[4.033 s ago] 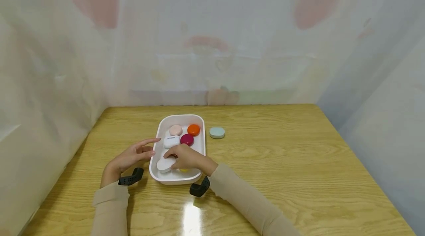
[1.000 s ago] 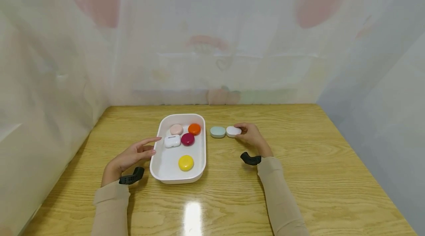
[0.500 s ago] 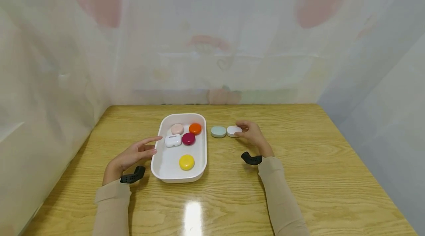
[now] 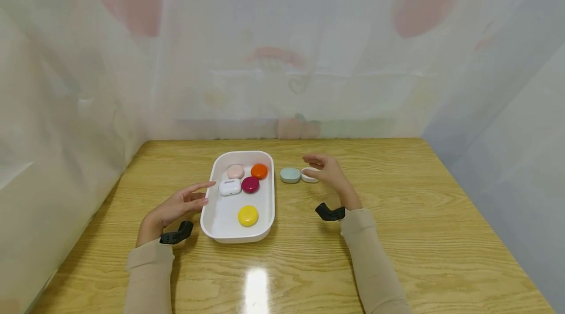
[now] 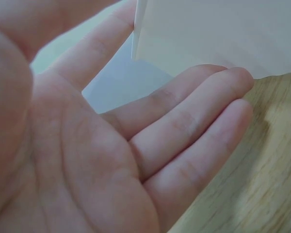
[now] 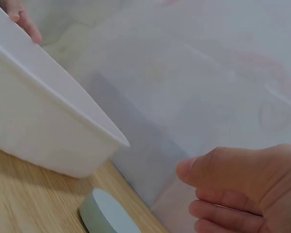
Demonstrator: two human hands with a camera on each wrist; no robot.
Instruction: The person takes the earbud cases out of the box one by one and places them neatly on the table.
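Observation:
My left hand (image 4: 176, 208) rests its fingertips at the left rim of a white tray (image 4: 236, 241), fingers fairly straight; in the left wrist view they lie against the tray's outer wall (image 5: 199, 34). Beyond the tray's right side my right hand (image 4: 331, 174) hovers over a white oval case (image 4: 308, 178), thumb and fingers apart with nothing between them. The hand partly covers this case. A mint-green oval case (image 4: 290, 175) lies directly left of it on the table, and its edge also shows in the right wrist view.
Inside the tray lie a pale pink round case (image 4: 236, 171), an orange one (image 4: 259, 171), a crimson one (image 4: 250, 184), a yellow one (image 4: 248, 216) and a white earbud case (image 4: 230, 187). A printed curtain (image 4: 362, 93) hangs behind the wooden table (image 4: 397, 235).
My right hand has taken the white oval case out of the tray, set it beside the mint-green one, then let go and lifted slightly. The left hand stays at the rim.

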